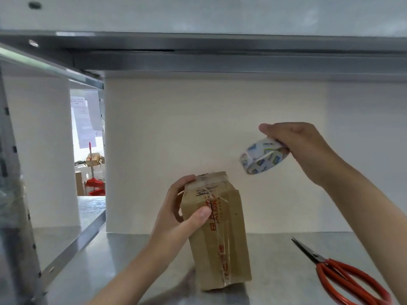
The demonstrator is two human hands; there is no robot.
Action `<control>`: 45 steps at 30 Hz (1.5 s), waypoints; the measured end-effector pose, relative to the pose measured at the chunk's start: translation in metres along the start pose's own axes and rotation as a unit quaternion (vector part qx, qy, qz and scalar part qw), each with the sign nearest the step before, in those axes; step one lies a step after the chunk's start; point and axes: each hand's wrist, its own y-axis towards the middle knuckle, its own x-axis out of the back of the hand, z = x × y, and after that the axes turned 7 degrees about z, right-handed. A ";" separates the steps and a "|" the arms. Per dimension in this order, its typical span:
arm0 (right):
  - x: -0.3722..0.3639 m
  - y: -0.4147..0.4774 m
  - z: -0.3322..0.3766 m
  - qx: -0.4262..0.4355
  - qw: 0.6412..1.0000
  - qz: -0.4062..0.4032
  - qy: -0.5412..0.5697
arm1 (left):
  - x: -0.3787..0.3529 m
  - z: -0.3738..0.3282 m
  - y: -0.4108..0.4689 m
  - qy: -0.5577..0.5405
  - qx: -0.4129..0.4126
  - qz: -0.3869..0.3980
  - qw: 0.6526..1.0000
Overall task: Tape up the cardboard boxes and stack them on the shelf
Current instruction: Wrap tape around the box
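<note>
A small brown cardboard box (220, 238) with red print stands on end on the metal shelf (123, 256), clear tape running down its front face. My left hand (178, 214) grips its upper left side, thumb pressed on the taped front. My right hand (301, 146) is raised to the right of the box and holds a roll of tape (262, 158) with a white and blue printed core. The roll is in the air, apart from the box.
Red-handled scissors (343, 280) lie on the shelf at the lower right, blades pointing up-left. A white wall backs the shelf. A metal shelf beam (220, 53) runs overhead. Through a gap at the left are boxes and a red dustpan (94, 183).
</note>
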 end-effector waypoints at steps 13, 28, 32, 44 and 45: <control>-0.085 -0.017 -0.050 -0.120 0.978 0.137 0.107 | 0.080 0.006 -0.042 0.084 0.135 -0.033 0.987; -0.127 -0.016 -0.054 -0.105 0.970 0.215 0.046 | 0.069 -0.026 -0.028 0.336 0.166 0.148 0.915; -0.104 -0.011 -0.039 -0.085 0.978 0.192 -0.013 | 0.073 -0.028 -0.025 0.452 0.201 0.175 0.851; -0.044 -0.044 -0.071 -0.130 0.941 0.180 -0.254 | 0.071 -0.033 -0.023 0.512 0.216 0.206 0.805; -0.049 -0.052 -0.080 -0.130 0.939 0.181 -0.263 | 0.070 -0.034 -0.022 0.524 0.213 0.211 0.797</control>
